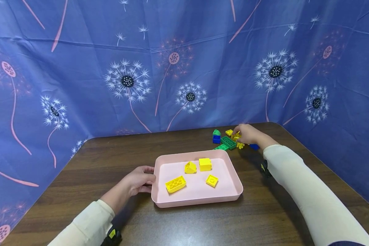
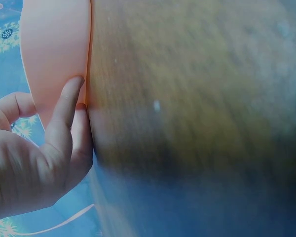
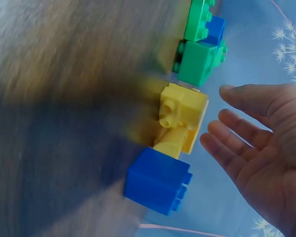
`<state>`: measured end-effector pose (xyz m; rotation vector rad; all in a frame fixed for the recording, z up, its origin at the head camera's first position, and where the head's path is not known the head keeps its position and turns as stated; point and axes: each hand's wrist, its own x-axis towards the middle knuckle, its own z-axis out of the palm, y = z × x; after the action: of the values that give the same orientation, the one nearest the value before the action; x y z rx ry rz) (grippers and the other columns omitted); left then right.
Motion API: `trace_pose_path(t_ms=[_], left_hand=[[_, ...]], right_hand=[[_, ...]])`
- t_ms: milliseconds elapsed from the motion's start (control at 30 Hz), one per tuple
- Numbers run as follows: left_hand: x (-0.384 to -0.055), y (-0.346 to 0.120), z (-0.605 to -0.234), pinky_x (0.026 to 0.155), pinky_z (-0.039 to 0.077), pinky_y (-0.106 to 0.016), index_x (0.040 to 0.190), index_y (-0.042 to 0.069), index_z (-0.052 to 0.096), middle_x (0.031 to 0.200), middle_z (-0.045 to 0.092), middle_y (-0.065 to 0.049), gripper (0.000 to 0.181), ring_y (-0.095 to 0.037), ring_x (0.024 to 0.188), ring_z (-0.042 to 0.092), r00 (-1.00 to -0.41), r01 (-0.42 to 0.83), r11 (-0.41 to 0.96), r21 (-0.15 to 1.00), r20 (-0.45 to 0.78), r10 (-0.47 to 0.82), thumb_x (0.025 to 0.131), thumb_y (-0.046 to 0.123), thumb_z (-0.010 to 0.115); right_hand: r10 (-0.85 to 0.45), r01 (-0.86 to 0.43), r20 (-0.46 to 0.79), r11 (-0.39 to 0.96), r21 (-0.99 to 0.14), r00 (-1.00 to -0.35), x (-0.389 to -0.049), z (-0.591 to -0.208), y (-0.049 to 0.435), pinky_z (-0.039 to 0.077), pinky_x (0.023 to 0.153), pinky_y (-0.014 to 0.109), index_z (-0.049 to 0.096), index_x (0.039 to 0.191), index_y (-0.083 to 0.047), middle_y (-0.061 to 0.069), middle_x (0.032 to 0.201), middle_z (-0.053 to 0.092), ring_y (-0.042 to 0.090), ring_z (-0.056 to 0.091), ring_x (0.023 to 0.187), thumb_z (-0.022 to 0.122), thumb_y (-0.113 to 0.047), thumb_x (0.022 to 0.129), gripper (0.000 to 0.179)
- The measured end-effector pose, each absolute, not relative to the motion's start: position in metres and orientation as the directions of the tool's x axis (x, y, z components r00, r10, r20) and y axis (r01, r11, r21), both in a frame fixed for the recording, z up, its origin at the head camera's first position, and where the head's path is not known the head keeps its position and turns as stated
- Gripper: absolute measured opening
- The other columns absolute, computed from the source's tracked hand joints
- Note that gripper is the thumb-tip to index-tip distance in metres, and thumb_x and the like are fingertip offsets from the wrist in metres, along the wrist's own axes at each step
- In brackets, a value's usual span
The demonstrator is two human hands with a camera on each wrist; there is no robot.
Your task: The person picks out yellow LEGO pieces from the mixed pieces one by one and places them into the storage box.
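Observation:
My left hand (image 1: 138, 180) is at the left end of a pink tray (image 1: 196, 204), its fingers touching the outer wall and rim. In the left wrist view fingertips (image 2: 75, 86) rest against the tray's side. Inside the tray lie a yellow eight-stud-style block (image 1: 176, 184), a yellow sloped block (image 1: 190, 167), a yellow cube-like block (image 1: 205, 164) and a small flat yellow block (image 1: 212, 180). At the back right, my right hand (image 1: 249, 134) is over yellow building blocks (image 1: 236, 136). In the right wrist view its fingers are apart, beside the yellow blocks (image 3: 180, 113), holding nothing.
Around the right hand are green blocks (image 1: 228, 142), a blue block (image 1: 216, 139) and another blue block (image 1: 254, 147), partly hidden by the hand. The wooden table (image 1: 117, 153) ends at a blue dandelion-print cloth (image 1: 184, 68) behind and at the sides.

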<state>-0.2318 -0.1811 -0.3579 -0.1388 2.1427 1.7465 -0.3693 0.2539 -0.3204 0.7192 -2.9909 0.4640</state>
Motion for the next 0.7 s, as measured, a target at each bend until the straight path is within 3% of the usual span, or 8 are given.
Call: trace_pose_path(t_ms=[200,433,567,700], left_hand=[[-0.233,-0.182,-0.359,0.076,0.057,-0.048,0.134,-0.008,0.038,0.101,0.063,-0.022,0.058,-0.024,0.078,0.064,-0.928,-0.303,0.216,0.928,-0.339,0.155,0.079,-0.003,0.055],[-0.233,-0.182,-0.360,0.074,0.058,-0.047,0.134,-0.008,0.038,0.097,0.064,-0.020,0.060,-0.023,0.075,0.064,-0.927,-0.298,0.217,0.930,-0.336,0.165,0.077,-0.003,0.055],[-0.233,-0.182,-0.360,0.073,0.058,-0.047,0.134,-0.008,0.037,0.097,0.064,-0.021,0.060,-0.023,0.076,0.064,-0.928,-0.299,0.214,0.930,-0.336,0.162,0.078,-0.003,0.055],[-0.233,-0.182,-0.360,0.073,0.058,-0.047,0.134,-0.008,0.038,0.097,0.065,-0.021,0.059,-0.023,0.076,0.065,-0.929,-0.299,0.207,0.931,-0.334,0.161,0.077,-0.003,0.055]], right_hand=[[-0.416,-0.409,0.032,0.873,-0.266,-0.909,-0.379,-0.329,0.251,0.051,0.086,0.052,0.069,0.105,0.006,0.024,0.109,0.066,0.033,0.058,0.089,0.072,0.002,0.075,0.031],[-0.421,-0.420,0.034,0.889,-0.183,-0.906,-0.384,-0.332,0.250,0.049,0.089,0.051,0.068,0.106,0.009,0.026,0.111,0.065,0.035,0.059,0.094,0.069,0.006,0.068,0.038],[-0.397,-0.393,0.019,0.898,-0.198,-0.917,-0.384,-0.330,0.250,0.051,0.083,0.048,0.069,0.106,0.008,0.026,0.111,0.065,0.032,0.056,0.088,0.065,0.010,0.067,0.039],[-0.377,-0.369,0.004,0.904,-0.216,-0.926,-0.385,-0.330,0.250,0.050,0.088,0.053,0.069,0.107,0.006,0.026,0.113,0.064,0.035,0.058,0.093,0.066,0.012,0.068,0.040]])
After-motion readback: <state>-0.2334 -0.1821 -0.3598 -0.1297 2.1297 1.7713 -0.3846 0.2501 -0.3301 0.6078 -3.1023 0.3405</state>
